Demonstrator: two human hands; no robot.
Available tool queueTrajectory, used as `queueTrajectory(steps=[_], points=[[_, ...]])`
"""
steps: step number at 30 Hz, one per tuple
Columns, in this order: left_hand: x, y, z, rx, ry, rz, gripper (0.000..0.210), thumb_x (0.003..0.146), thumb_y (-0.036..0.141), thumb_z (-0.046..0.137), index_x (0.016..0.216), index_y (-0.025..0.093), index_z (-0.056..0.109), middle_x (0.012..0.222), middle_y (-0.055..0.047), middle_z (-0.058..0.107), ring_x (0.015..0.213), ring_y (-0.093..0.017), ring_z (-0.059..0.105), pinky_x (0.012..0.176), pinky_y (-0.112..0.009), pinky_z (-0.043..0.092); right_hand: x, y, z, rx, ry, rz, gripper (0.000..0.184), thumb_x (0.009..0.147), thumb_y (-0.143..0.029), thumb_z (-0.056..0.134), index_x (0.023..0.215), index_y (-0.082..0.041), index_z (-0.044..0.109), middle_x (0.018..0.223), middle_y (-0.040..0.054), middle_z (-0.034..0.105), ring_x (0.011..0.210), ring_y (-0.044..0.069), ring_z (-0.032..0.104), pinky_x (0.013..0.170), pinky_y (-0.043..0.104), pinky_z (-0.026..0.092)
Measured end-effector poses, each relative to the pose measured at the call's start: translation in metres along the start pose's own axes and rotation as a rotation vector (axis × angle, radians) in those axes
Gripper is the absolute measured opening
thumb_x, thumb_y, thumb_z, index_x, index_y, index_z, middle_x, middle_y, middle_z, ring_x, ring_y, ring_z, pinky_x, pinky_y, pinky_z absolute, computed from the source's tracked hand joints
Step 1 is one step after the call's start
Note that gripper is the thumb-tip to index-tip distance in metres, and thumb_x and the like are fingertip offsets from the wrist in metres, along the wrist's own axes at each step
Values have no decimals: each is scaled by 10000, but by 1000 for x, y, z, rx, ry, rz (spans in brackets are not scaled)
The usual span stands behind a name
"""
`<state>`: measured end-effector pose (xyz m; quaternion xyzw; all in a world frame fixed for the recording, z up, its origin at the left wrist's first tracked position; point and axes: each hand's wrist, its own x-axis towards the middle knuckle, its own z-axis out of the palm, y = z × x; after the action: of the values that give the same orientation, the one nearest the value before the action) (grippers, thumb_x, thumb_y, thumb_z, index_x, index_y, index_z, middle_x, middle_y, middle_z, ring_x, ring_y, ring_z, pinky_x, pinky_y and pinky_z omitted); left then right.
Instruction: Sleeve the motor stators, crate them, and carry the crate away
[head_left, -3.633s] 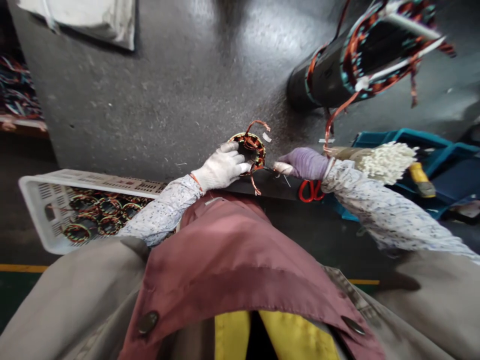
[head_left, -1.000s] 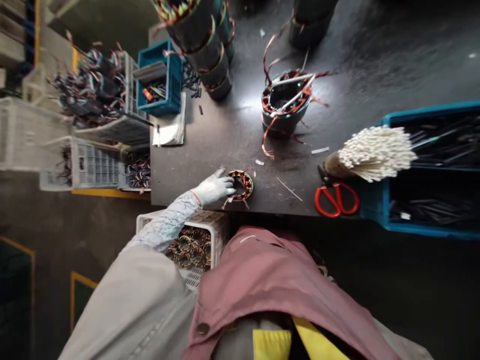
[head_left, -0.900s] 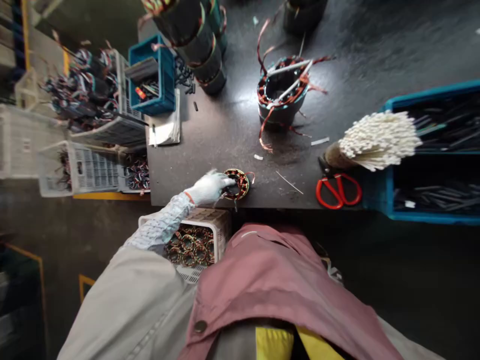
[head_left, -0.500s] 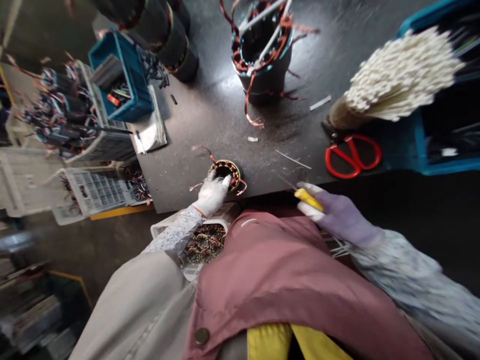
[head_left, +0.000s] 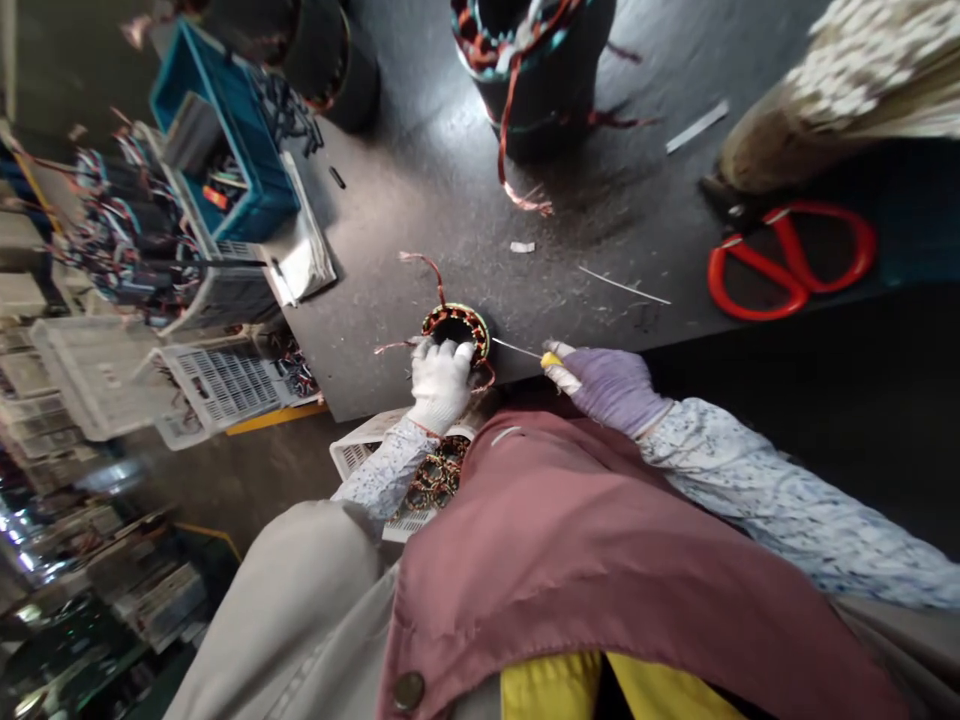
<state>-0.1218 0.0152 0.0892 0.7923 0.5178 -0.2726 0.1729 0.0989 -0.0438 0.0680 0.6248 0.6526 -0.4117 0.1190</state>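
My left hand (head_left: 442, 388), in a white glove, grips the near side of a small wound stator (head_left: 480, 322) at the table's front edge. Its fingers reach into the bore, and copper-coloured lead wires stick out around it. In a purple glove with pale fingertips, my right hand (head_left: 611, 388) is closed round a yellow-handled tool (head_left: 551, 359). This tool has a thin straight metal shaft that points left, its tip close to the stator's right rim. Whether tip and rim touch, I cannot tell. The exact kind of tip is too small to make out.
Red-handled scissors (head_left: 757, 262) lie at right beside a bundle of white sticks (head_left: 862, 85). A larger stator (head_left: 555, 95) stands behind. A blue bin (head_left: 259, 190) is at left; a white crate (head_left: 409, 525) of stators sits below the edge. A thin white strip (head_left: 624, 285) lies on the table (head_left: 390, 230).
My right hand has moved left with the yellow-handled tool, bringing its tip close to the stator. My left hand stays on the stator. The camera view has shifted.
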Motion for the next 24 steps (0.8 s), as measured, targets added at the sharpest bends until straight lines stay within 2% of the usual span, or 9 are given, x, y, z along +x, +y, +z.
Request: queueTrajectory(steps=[3,7,17,24], points=[[4,1,7,-41,-29,34,464,889,285,606,1327,135,581,1246,-169,650,1178,-309,591,1157,-501,310,2,-2,-2,-98,-8,-6,525,1022,-457,315,1437,-207,517,1043,158,727,917,252,684,665,296,388],[10,1,13,-64,-96,39,453,904,176,506,1348,104,561,1164,-160,691,1124,-284,628,1190,-480,287,2,-1,-2,-196,12,-63,525,1028,-440,297,1456,-211,496,1038,170,708,941,262,653,639,291,322],[10,-1,20,-78,-6,92,405,895,147,484,1285,122,591,1111,-139,717,1069,-263,649,1139,-478,377,5,3,-4,-245,-15,-50,519,1029,-438,297,1467,-227,479,1020,164,694,897,249,632,618,281,248],[12,4,14,-49,-88,32,393,935,144,449,1297,148,601,1177,-123,703,1111,-225,644,1174,-412,348,6,2,-17,-291,-25,-108,518,1030,-441,276,1447,-225,494,1000,154,695,899,244,636,599,280,236]])
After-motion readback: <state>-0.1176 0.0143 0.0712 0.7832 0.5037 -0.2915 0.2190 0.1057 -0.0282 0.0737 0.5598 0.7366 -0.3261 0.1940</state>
